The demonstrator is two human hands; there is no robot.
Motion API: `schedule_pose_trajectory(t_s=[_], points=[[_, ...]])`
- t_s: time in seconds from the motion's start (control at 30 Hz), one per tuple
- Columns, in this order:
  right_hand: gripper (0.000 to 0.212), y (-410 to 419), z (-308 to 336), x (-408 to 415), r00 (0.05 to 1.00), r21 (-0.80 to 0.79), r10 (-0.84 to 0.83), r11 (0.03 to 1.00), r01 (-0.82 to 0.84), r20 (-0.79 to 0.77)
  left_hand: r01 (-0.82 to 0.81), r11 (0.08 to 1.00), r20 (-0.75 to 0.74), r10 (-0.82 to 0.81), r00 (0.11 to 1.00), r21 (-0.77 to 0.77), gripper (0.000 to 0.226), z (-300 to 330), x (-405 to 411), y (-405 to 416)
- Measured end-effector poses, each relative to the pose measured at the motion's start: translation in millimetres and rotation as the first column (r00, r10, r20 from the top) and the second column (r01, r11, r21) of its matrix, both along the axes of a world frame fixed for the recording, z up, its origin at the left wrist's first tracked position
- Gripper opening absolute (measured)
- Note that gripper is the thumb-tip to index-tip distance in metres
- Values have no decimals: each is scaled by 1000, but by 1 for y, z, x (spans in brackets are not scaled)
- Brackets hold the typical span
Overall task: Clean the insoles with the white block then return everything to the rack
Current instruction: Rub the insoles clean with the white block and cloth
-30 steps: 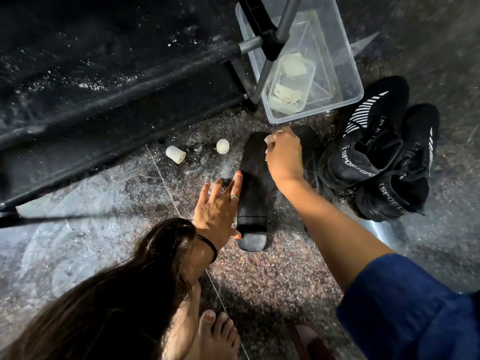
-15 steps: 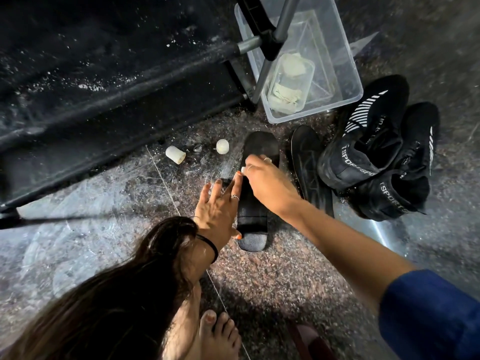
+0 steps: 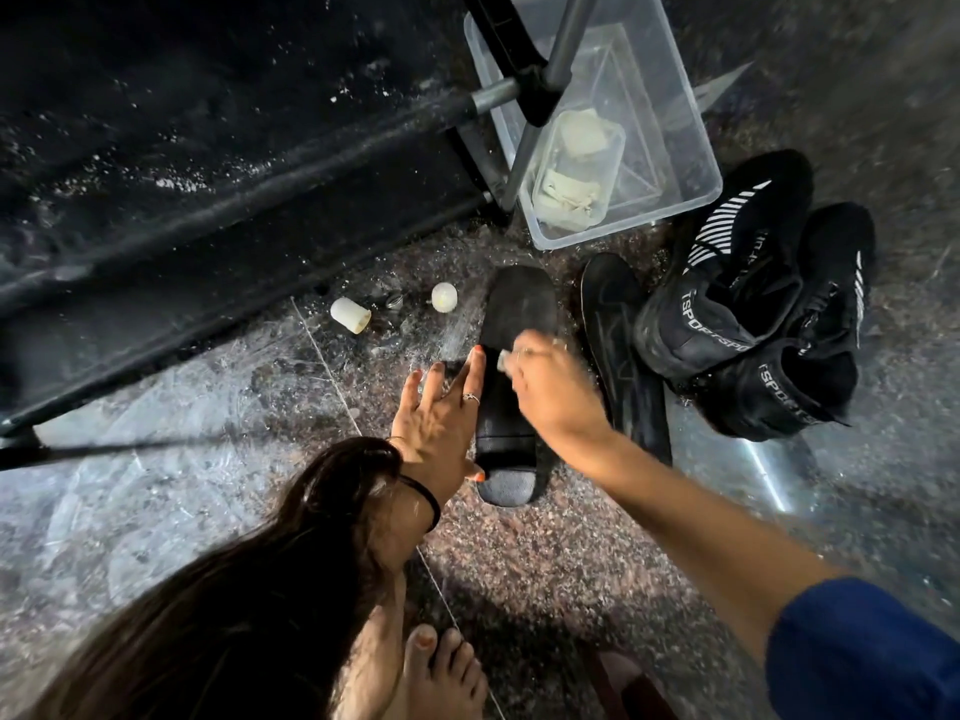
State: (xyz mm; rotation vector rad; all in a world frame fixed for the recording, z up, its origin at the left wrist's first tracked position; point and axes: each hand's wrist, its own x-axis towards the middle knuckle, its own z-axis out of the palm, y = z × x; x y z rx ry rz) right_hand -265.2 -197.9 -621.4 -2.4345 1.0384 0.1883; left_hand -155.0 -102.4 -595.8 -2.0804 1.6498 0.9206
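Observation:
A black insole (image 3: 517, 314) lies flat on the stone floor in the middle of the head view. My left hand (image 3: 441, 418) rests open on the floor, its fingers pressed against the insole's left edge. My right hand (image 3: 550, 387) is over the insole's middle, blurred, closed on a small white block (image 3: 503, 360) that touches the insole. A second black insole (image 3: 623, 350) lies just to the right. Two black sports shoes (image 3: 753, 314) sit beyond it on the right.
A clear plastic box (image 3: 696, 163) with a smaller tub (image 3: 582, 168) of whitish pieces stands at the back. The black rack's metal legs (image 3: 540, 111) cross in front of it. Two white caps (image 3: 351, 315) lie on the floor. My bare foot (image 3: 441, 672) is at the bottom.
My right hand has slid with the white block from the insole's toe end down to its middle. My left hand has stayed at the insole's edge.

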Motion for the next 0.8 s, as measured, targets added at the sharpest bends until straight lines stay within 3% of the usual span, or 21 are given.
schedule_pose_trajectory(t_s=[0.1, 0.17, 0.27, 0.37, 0.67, 0.73, 0.8], points=[[12, 17, 0, -15, 983, 70, 182, 981, -180, -15, -22, 1000, -11, 22, 1000, 1, 130, 0, -1, 0], [14, 5, 1, -12, 995, 59, 95, 994, -94, -15, -17, 1000, -9, 17, 1000, 3, 130, -1, -1, 0], [20, -30, 3, 3, 997, -103, -70, 992, 66, -35, -12, 1000, -3, 12, 1000, -3, 131, 0, -1, 1], [18, -54, 7, 13, 966, -100, -257, 962, 254, -19, 5, 1000, 13, -5, 1000, -10, 130, 3, 0, 0], [14, 9, -3, -22, 997, -12, 76, 997, -76, -9, -19, 1000, -1, 19, 1000, 3, 131, 2, -2, -1], [12, -4, 1, -15, 999, -25, 28, 999, -28, 22, -20, 1000, 3, 20, 1000, 9, 131, 1, -2, -1], [15, -27, 4, -2, 992, -77, -119, 990, 122, 38, -16, 1000, 8, 16, 1000, 11, 131, 0, -2, 0]])
